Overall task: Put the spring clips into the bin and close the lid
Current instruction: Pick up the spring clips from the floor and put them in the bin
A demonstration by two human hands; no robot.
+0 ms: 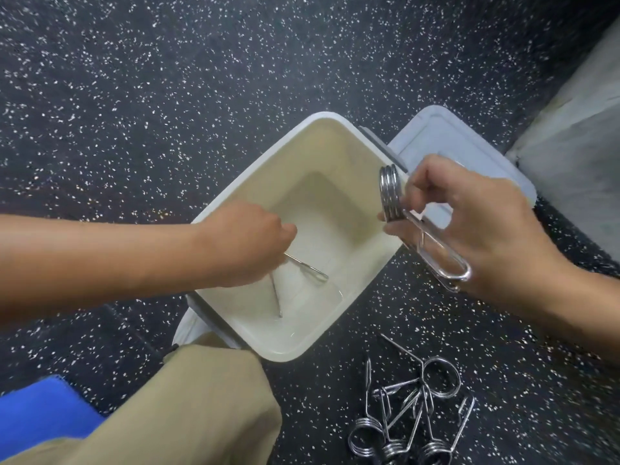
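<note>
A white bin [335,135] stands open on the speckled floor, its grey lid [449,139] hanging back off the far right side. My left hand [245,241] reaches inside the bin, closed on a metal spring clip [302,268] whose two handles stick out below the hand. My right hand [483,226] hovers over the bin's right rim, gripping another spring clip [392,193] by its handles, coil pointing up. A pile of spring clips [412,417] lies on the floor in front of the bin at the lower right.
My knee in tan trousers [188,407] is against the bin's near corner. A blue object [40,411] sits at the lower left. A grey block [577,135] stands at the right edge. Dark speckled floor [167,78] surrounds everything.
</note>
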